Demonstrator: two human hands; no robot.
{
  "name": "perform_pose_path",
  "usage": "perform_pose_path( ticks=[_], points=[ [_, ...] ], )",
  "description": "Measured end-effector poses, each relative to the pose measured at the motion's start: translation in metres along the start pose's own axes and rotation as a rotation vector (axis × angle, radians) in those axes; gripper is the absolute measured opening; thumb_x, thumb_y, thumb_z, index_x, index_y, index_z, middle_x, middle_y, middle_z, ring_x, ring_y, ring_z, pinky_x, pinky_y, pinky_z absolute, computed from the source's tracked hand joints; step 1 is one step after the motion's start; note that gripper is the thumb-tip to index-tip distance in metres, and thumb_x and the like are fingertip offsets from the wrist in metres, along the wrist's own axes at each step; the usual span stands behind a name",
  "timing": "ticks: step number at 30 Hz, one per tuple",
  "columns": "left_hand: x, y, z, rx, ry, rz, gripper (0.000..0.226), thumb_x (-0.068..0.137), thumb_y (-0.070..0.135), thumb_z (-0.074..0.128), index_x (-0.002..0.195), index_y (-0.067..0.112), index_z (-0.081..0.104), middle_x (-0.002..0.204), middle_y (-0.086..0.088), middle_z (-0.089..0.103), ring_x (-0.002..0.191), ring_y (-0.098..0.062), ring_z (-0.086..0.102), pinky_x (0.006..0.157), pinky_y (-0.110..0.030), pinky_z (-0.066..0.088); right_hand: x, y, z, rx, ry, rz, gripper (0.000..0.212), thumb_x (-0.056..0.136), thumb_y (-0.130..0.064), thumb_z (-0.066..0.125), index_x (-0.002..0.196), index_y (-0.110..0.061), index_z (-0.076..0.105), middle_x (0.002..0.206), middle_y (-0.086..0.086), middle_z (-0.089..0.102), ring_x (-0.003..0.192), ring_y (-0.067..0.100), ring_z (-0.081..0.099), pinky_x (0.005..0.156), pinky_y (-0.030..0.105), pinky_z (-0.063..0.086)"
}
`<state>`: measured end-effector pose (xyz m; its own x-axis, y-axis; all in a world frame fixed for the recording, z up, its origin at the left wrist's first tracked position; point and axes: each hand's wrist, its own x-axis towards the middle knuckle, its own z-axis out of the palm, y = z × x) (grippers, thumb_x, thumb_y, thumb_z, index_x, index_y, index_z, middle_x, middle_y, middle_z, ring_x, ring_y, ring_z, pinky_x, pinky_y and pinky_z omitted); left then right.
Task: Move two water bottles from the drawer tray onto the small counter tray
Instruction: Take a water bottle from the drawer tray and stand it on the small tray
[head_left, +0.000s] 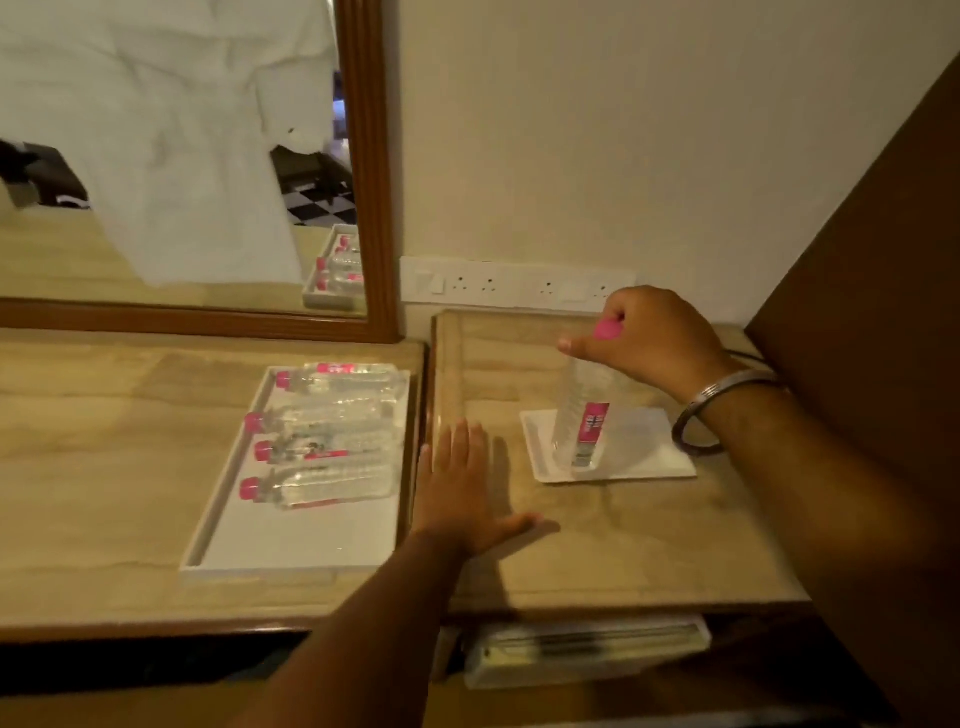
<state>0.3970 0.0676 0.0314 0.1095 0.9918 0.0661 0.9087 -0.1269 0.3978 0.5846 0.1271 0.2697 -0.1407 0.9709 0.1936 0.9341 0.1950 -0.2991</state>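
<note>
A clear water bottle (579, 421) with a pink cap and pink label stands upright on the small white tray (654, 457) on the right counter. My right hand (644, 338) is closed around the bottle's top at the cap. My left hand (462, 488) lies flat, fingers spread, on the counter left of the small tray, holding nothing. The long white tray (291, 545) on the left desk carries several more pink-capped bottles (322, 486) lying on their sides, caps to the left.
A wood-framed mirror (369, 171) stands behind the left desk. A white socket strip (514, 286) runs along the wall behind the right counter. A dark wooden panel (862, 270) rises at the right. Below the counter sits a white object (587, 649) on a shelf.
</note>
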Motion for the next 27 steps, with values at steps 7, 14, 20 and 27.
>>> perform_pose_path(
  ticks=[7,14,20,27],
  points=[
    [-0.005,0.039,0.050,0.097,-0.087,-0.103,0.147,0.055,0.110,0.030,0.156,0.011,-0.011,0.167,-0.019,-0.012,0.151,-0.031,-0.017,0.122,-0.050,-0.006,0.007,0.074,0.022,0.105,-0.041,-0.057,0.049,0.063,-0.068,0.073,0.070,-0.023,0.056,0.066,-0.007,0.057,0.059,0.011,0.052,0.047,0.027,0.036],
    [0.000,0.035,0.047,0.140,-0.123,-0.102,0.149,0.055,0.112,0.028,0.158,0.010,-0.007,0.167,-0.015,-0.014,0.147,-0.025,-0.026,0.121,-0.049,-0.010,0.017,0.090,0.038,0.160,-0.043,-0.087,0.048,0.065,-0.069,0.071,0.076,-0.025,0.055,0.068,-0.010,0.054,0.060,0.008,0.050,0.049,0.026,0.036],
    [0.000,0.034,0.047,0.150,-0.122,-0.086,0.148,0.057,0.111,0.030,0.159,0.010,-0.004,0.167,-0.015,-0.010,0.148,-0.025,-0.023,0.121,-0.048,-0.009,0.020,0.087,0.050,0.162,-0.063,-0.066,0.052,0.066,-0.071,0.069,0.082,-0.022,0.060,0.073,-0.007,0.059,0.065,0.014,0.056,0.054,0.028,0.043],
    [-0.001,0.034,0.045,0.152,-0.128,-0.077,0.148,0.057,0.111,0.030,0.158,0.009,-0.004,0.167,-0.015,-0.011,0.149,-0.026,-0.023,0.120,-0.048,-0.012,0.018,0.085,0.056,0.201,-0.010,-0.059,0.053,0.070,-0.070,0.067,0.087,-0.020,0.060,0.077,-0.003,0.060,0.068,0.016,0.056,0.052,0.023,0.037]
  ],
)
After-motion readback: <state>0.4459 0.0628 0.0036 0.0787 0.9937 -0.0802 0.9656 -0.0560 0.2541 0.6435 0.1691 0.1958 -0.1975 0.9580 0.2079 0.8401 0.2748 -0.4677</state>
